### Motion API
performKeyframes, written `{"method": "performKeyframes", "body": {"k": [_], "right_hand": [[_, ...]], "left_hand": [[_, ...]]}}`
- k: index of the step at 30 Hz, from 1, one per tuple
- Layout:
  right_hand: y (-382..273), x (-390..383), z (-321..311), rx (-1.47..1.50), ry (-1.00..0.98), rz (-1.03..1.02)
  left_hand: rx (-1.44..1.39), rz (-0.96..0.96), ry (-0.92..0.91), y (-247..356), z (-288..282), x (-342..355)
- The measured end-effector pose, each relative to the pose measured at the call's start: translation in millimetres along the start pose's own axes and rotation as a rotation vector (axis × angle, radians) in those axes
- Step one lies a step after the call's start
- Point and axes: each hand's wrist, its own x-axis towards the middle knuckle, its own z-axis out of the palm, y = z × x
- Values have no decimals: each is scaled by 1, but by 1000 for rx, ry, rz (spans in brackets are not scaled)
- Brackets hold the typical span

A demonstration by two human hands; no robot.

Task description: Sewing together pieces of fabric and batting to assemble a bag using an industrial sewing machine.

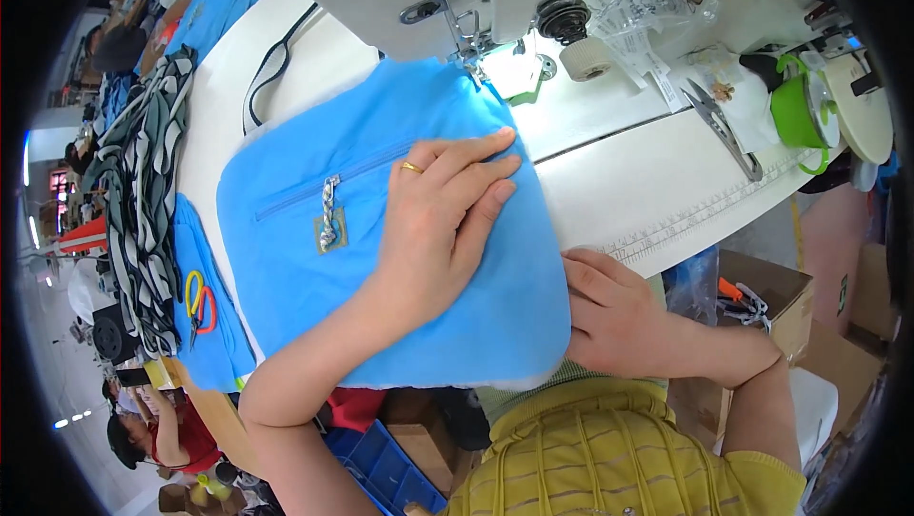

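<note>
A light-blue fabric bag panel with a zipper and a braided cord pull lies on the white sewing table. Its far corner is under the needle area of a white sewing machine, where a lamp shines. My left hand, wearing a ring, lies flat on the panel, fingers stretched together toward the right edge close to the needle. At the panel's right edge, my right hand has its fingers curled around the border; its fingertips are partly hidden by the fabric.
Tweezers or thread snips and a green cup-like holder are at the right. Yellow-and-red-handled scissors rest on blue cloth at left, beside hanging dark straps. A looped strap lies behind the panel. Another person sits far left.
</note>
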Motion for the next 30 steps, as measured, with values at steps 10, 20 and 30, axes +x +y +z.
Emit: {"method": "performKeyframes", "body": {"k": [10, 20, 30], "right_hand": [[-15, 36, 28, 68, 127, -40], [-15, 31, 29, 3, 101, -76], [-11, 27, 28, 43, 118, -56]], "left_hand": [[-87, -25, -205, -10, -37, 22], [129, 207, -56, -18, -26, 14], [50, 151, -147, -33, -22, 8]]}}
